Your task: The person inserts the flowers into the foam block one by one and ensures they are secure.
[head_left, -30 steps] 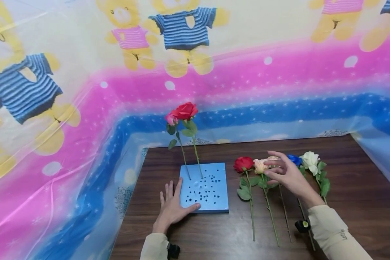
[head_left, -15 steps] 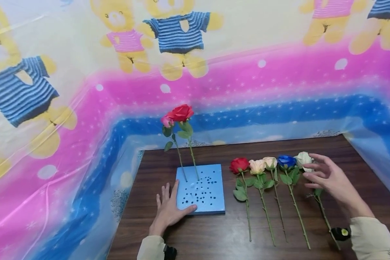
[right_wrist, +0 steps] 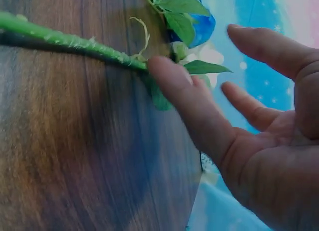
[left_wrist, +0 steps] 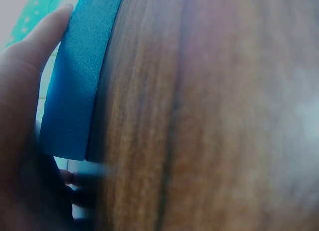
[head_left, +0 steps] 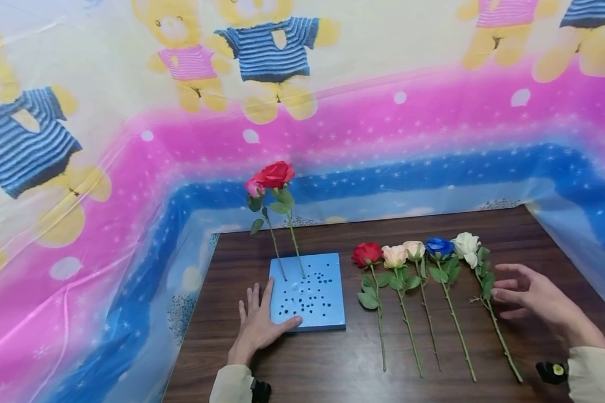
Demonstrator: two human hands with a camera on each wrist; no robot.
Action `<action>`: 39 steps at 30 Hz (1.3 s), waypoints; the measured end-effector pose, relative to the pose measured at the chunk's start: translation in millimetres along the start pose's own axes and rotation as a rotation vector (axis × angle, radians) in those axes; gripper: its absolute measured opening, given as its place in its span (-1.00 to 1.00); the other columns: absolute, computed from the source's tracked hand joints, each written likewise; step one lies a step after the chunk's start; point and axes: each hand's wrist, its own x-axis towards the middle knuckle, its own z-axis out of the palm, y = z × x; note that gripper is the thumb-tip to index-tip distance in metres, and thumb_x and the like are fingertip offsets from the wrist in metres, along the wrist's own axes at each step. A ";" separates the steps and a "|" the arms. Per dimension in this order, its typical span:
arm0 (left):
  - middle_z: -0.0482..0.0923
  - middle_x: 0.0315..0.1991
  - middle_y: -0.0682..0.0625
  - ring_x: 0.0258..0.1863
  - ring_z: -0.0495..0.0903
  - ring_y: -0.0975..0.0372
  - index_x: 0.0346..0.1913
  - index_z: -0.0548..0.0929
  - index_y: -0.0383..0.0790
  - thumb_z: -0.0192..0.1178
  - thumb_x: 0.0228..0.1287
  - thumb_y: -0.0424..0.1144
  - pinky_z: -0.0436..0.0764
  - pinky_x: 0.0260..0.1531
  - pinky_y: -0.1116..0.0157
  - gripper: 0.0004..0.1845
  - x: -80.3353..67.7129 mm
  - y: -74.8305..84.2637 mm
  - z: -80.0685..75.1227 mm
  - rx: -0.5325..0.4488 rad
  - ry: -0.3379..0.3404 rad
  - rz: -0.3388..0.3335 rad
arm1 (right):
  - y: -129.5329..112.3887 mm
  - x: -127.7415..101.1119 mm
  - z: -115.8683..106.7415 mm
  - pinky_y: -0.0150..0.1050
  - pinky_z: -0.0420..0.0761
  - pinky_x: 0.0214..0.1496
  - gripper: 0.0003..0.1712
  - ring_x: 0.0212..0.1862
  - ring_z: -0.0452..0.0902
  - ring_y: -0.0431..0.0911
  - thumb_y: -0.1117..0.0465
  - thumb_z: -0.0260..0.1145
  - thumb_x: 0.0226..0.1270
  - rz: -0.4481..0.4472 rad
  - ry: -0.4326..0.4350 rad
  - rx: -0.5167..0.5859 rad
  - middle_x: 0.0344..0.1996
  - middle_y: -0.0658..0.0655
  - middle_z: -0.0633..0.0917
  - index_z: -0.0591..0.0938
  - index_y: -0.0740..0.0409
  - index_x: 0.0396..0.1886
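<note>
A light blue foam block (head_left: pixel 307 324) full of small holes lies on the table, with a red rose (head_left: pixel 274 174) and a pink rose (head_left: pixel 254 187) standing upright in it. My left hand (head_left: pixel 257 324) rests spread against the block's near left corner, fingers straight, thumb along the front edge. In the left wrist view the thumb (left_wrist: pixel 47 34) touches the foam's side. At the right, my right hand (head_left: pixel 541 299) hovers beside the leaves of a white rose (head_left: pixel 467 249), its fingers parted and holding nothing. The right wrist view has this rose's green stem (right_wrist: pixel 75 41) near the thumb.
Left of the white rose lie a blue rose (head_left: pixel 440 248), two pale peach roses (head_left: pixel 395 256) and another red rose (head_left: pixel 367 254), stems pointing toward me. Behind the brown wooden table (head_left: pixel 327 369) hangs a printed bear curtain (head_left: pixel 363 123).
My right hand has moved rightward, passing over the peach, blue and white roses to the white rose's right side. The left hand stays on the foam block. The view has shifted slightly.
</note>
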 end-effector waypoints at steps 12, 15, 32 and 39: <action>-0.27 0.84 -0.35 0.81 -0.38 -0.29 0.88 -0.14 0.16 0.40 0.18 0.61 -0.40 0.65 -0.47 0.41 1.3 -0.9 1.6 0.010 -0.006 -0.009 | 14.4 4.9 -0.7 0.16 0.87 -0.01 -0.09 0.07 0.80 0.09 0.27 0.38 0.67 0.189 -0.119 -0.033 0.16 0.43 0.72 0.03 0.60 0.64; -0.27 0.84 -0.35 0.81 -0.38 -0.29 0.88 -0.14 0.15 0.40 0.17 0.62 -0.40 0.65 -0.46 0.42 1.0 -0.3 1.9 0.009 -0.010 -0.015 | 17.7 5.2 2.4 0.15 0.87 -0.02 -0.02 0.07 0.79 0.07 0.21 0.44 0.64 0.216 -0.124 -0.055 0.17 0.43 0.71 0.05 0.61 0.64; -0.26 0.83 -0.36 0.81 -0.37 -0.31 0.88 -0.12 0.14 0.41 0.18 0.61 -0.40 0.63 -0.48 0.40 -0.3 0.1 0.8 0.006 0.003 -0.003 | 36.0 10.4 19.9 0.06 0.87 -0.28 0.07 -0.21 0.68 0.07 0.27 0.67 0.36 0.134 -0.054 -0.229 -0.10 0.28 0.41 0.21 0.36 0.65; -0.27 0.83 -0.37 0.80 -0.39 -0.31 0.88 -0.13 0.15 0.41 0.18 0.61 -0.41 0.63 -0.49 0.41 0.3 -0.3 1.6 0.002 -0.005 -0.008 | 31.2 6.7 18.6 0.07 0.85 -0.24 -0.13 -0.15 0.66 0.04 0.39 0.51 0.47 0.141 -0.077 -0.230 -0.03 0.32 0.44 0.22 0.47 0.58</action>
